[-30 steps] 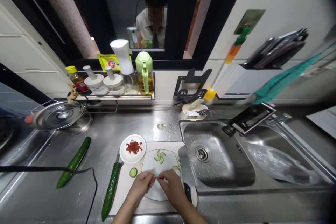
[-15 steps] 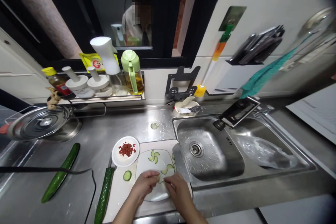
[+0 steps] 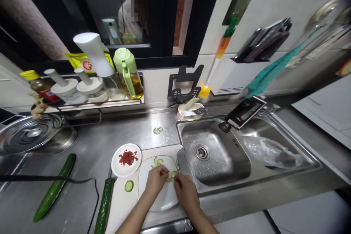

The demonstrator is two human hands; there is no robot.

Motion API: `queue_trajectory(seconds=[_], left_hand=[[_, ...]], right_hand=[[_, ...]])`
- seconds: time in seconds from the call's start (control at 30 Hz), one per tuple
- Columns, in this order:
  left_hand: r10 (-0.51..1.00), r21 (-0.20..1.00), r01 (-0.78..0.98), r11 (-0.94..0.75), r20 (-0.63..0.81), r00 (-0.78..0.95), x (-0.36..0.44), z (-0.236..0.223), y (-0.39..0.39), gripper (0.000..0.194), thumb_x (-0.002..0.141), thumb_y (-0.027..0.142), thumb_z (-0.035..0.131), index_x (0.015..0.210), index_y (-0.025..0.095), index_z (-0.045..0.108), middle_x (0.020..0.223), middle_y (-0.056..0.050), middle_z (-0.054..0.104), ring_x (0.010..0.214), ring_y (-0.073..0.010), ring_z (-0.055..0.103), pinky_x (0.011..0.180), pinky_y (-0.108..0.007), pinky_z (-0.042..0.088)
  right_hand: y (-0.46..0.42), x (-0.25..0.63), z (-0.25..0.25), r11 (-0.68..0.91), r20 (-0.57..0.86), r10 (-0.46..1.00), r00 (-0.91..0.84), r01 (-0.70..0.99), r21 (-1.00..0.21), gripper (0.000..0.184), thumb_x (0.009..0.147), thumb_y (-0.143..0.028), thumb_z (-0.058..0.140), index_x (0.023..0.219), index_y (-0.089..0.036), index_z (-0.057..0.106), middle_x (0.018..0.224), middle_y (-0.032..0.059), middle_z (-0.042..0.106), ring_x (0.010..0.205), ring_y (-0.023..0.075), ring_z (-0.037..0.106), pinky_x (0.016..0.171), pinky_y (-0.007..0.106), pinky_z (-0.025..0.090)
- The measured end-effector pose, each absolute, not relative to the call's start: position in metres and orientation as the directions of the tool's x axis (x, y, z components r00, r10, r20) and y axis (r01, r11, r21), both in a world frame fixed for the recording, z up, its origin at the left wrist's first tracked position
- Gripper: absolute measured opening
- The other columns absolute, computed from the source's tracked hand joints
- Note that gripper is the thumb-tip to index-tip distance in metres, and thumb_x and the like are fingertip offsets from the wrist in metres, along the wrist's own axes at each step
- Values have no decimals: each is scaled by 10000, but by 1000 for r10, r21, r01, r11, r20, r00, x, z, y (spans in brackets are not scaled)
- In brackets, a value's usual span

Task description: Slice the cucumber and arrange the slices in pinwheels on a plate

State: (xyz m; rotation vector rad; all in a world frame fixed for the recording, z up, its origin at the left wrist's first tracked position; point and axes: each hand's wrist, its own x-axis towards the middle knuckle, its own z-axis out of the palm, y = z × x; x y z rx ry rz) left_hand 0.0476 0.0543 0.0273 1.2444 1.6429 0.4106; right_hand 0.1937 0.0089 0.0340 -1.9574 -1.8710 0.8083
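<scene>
On the square white plate (image 3: 164, 204), my left hand (image 3: 155, 182) and my right hand (image 3: 187, 191) work close together, fingertips pinched on thin pale-green cucumber slices (image 3: 170, 177). Fingers partly cover these pieces. Curved cucumber slices (image 3: 157, 161) form a small fan beyond my left hand. The plate rests on a pale cutting board (image 3: 123, 204). On the board's left lie a round cucumber slice (image 3: 129, 186) and a cut cucumber (image 3: 104, 204). A round white dish (image 3: 116, 166) of red dried berries (image 3: 128, 157) stands at the plate's upper left.
A whole cucumber (image 3: 55, 188) and a black cord (image 3: 82, 180) lie on the steel counter at left. Right of the board is the sink (image 3: 216, 153). Behind are a rack of seasoning jars (image 3: 93, 89), an oil bottle (image 3: 128, 73) and a lidded pot (image 3: 33, 133).
Both hands have moved farther up the plate, toward the cucumber slices on its far right part. The view has shifted slightly.
</scene>
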Motion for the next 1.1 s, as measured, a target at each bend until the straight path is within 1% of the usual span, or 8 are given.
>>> queue_trajectory(seconds=[0.17,0.33,0.57,0.73,0.93,1.1], left_hand=[[870,696,615,372,-492,31,51,28,59,130,704,112,575,745,188,672,694,17,675,680,-102,603,663,-194,396],[874,663,668,339,-484,37,54,27,63,135,719,120,560,752,195,667,733,10,684,717,-106,601,663,-191,377],[873,632,708,316,-486,44,56,27,64,138,733,140,550,769,199,669,755,-4,691,732,-121,605,669,-206,368],[873,610,731,305,-486,41,57,29,64,138,754,162,542,791,200,669,780,-14,695,751,-130,609,672,-214,361],[873,577,762,294,-487,31,60,29,63,156,759,153,528,815,206,665,805,-22,689,790,-142,601,680,-224,345],[884,566,776,277,-467,25,61,33,60,147,783,179,517,860,194,642,853,-36,671,798,-144,588,684,-223,343]], right_hand=[[14,189,39,-154,-253,967,35,869,-471,186,834,-141,440,808,-220,606,744,23,621,818,191,555,690,271,324],[16,183,43,-170,-304,952,41,895,-413,150,849,-159,461,820,-224,593,784,24,634,878,201,549,668,280,295],[18,178,48,-131,-304,952,32,942,-309,166,865,-155,439,821,-220,586,824,42,649,907,223,543,654,303,288],[18,174,47,-93,-308,951,15,966,-239,167,860,-139,447,821,-215,590,893,50,668,943,240,529,672,321,291],[18,172,43,-72,-314,949,3,976,-207,176,871,-143,445,836,-208,605,916,64,667,959,254,522,678,335,294],[18,174,40,-69,-299,954,1,974,-216,164,864,-141,466,827,-211,610,910,61,665,964,254,518,679,334,293]])
